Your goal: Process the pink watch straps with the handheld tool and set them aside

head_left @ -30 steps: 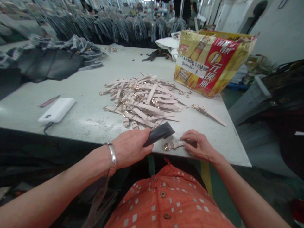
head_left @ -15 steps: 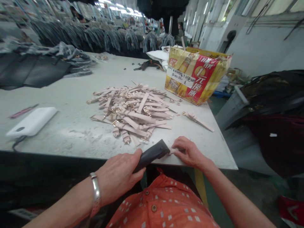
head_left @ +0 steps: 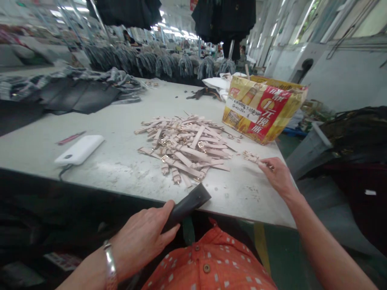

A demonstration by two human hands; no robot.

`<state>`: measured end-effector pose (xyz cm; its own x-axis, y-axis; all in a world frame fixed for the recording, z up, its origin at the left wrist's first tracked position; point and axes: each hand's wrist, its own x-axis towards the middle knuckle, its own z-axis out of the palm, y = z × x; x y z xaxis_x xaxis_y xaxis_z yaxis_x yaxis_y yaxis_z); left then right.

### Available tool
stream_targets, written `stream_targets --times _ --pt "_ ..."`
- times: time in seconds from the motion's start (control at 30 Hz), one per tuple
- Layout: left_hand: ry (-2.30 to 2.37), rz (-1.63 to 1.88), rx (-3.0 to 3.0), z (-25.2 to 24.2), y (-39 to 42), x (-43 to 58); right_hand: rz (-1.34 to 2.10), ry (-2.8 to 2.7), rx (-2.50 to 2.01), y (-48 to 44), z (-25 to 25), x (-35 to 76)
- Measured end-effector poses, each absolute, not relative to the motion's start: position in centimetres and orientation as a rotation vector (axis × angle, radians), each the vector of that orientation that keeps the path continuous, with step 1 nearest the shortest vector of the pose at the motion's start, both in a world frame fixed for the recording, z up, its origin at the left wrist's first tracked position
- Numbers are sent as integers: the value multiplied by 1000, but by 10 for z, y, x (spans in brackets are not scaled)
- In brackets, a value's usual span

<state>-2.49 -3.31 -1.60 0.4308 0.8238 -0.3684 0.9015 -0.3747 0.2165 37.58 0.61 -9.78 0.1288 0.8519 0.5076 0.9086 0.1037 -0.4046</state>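
My left hand [head_left: 145, 229] is closed around a broad black strap [head_left: 192, 201], whose free end points over the table's front edge. My right hand [head_left: 276, 173] is at the table's right side, its fingers pinched on the end of a pale pink buckle strap [head_left: 251, 157]. The fingers partly hide that strap. Left of it lies a heap of similar pale buckle straps [head_left: 184, 149] with gold-coloured buckles.
A yellow and red carton [head_left: 263, 108] stands at the table's back right, small bits of hardware [head_left: 234, 137] before it. A white power bank [head_left: 80, 150] with a cable and a pink pen-like tool [head_left: 71, 137] lie left. Black bag pieces [head_left: 78, 94] cover the far left.
My right hand has moved from beside the black strap's end, out to the right, onto the lone buckle strap. My left hand keeps the black strap. The view has swung left.
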Motion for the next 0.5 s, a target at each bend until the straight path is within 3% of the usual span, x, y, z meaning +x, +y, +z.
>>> stream_targets --times 0.27,0.5 --pt "1596 -193 2221 -10 -42 -52 -171 -1759 -1665 26 -99 339" --pt "1591 -214 2230 -16 -46 -55 434 -2068 -1272 41 -96 206"
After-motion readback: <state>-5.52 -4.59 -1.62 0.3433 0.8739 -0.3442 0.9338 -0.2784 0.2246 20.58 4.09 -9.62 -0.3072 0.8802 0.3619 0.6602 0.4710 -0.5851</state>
